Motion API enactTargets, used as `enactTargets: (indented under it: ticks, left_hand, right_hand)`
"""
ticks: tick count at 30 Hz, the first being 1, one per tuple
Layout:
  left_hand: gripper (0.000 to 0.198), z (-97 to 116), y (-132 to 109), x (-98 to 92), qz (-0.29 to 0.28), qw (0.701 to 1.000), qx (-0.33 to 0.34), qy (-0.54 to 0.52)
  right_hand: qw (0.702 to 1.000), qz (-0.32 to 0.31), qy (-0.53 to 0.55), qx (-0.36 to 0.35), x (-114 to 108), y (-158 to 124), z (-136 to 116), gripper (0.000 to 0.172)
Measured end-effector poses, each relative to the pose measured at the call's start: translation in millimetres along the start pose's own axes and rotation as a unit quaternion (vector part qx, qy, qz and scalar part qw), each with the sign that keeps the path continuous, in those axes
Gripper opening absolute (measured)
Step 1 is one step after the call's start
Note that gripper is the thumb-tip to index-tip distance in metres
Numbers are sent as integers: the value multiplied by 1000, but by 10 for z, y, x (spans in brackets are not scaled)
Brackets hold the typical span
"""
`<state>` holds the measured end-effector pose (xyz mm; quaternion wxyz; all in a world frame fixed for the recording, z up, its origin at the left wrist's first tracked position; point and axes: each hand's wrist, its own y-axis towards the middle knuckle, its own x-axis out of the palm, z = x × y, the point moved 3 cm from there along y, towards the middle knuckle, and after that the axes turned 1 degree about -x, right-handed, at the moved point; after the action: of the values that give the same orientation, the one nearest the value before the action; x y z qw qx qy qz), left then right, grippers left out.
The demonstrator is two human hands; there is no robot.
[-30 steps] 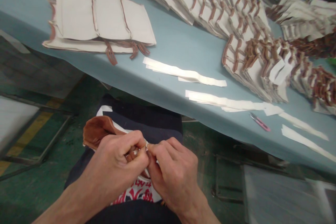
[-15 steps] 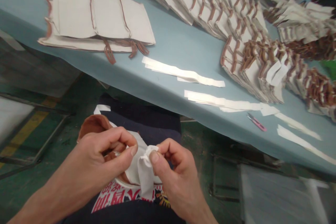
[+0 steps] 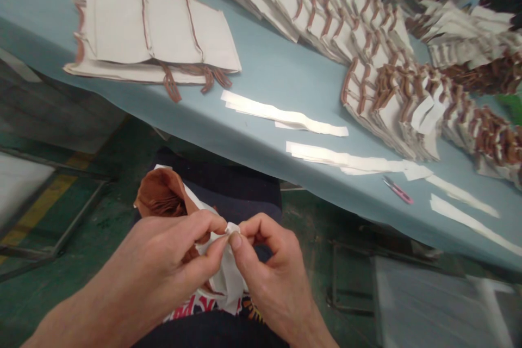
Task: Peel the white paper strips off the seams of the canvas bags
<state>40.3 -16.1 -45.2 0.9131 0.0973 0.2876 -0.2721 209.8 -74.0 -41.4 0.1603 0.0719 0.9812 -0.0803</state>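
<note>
Over my lap, my left hand point(image 3: 183, 255) and my right hand point(image 3: 265, 255) meet fingertip to fingertip. Both pinch the bunched end of a white fabric strip point(image 3: 232, 283), whose loose tail hangs down between them. Behind the hands lies a brown and off-white fabric piece point(image 3: 161, 193), its brown end curled open like a tube. Part of that piece is covered by my left hand. Exactly how the strip's end is folded at the fingertips is hidden.
A blue-covered table point(image 3: 261, 76) runs across in front of me. On it are a folded off-white piece with brown seams point(image 3: 110, 22), white strips point(image 3: 281, 113), pink-handled snips point(image 3: 397, 190) and long rows of stacked sewn pieces point(image 3: 391, 103). A metal frame point(image 3: 61, 239) stands at left.
My left hand has moved right and now grips the strip's end beside my right hand. The brown and off-white piece has shifted, showing more of its curled opening.
</note>
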Motion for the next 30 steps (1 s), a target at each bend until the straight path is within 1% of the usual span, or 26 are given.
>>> enactTargets:
  ticks: [4,6,8,10,14,17,20,25,28,30]
  left_hand:
    - [25,22,16,-3,-19,1000,-11,-8]
    - [25,37,22,0,-32,998,-37,-40]
    - [25,33,23,10,-45,992,-77,-91]
    - [24,-1,14,25,-53,985,-108,-125]
    - [22,-142,-26,60,-72,981,-126,-133]
    - [25,-216,-52,73,-77,978,-141,-133]
    - [26,-203,-53,63,-77,977,-144,-134]
    - [30,-169,-34,50,-112,969,-161,-153]
    - [31,-175,-16,54,-109,963,-171,-176]
    - [30,-169,3,56,-96,964,-172,-178]
  right_hand:
    - [998,6,-45,-32,1,11,-7,25]
    - [996,15,-71,-55,1,11,-4,25]
    - [993,22,-90,-76,0,10,1,24]
    - [991,29,-96,-91,-3,10,7,23]
    - [987,45,-102,-116,0,10,18,21]
    - [975,66,-129,-169,6,5,11,22]
    - [958,72,-165,-224,16,-4,8,22]
    - [940,54,-207,-265,35,-13,27,22]
    - [929,49,-226,-289,49,-15,23,24]
    - [920,51,-243,-303,58,-14,12,26]
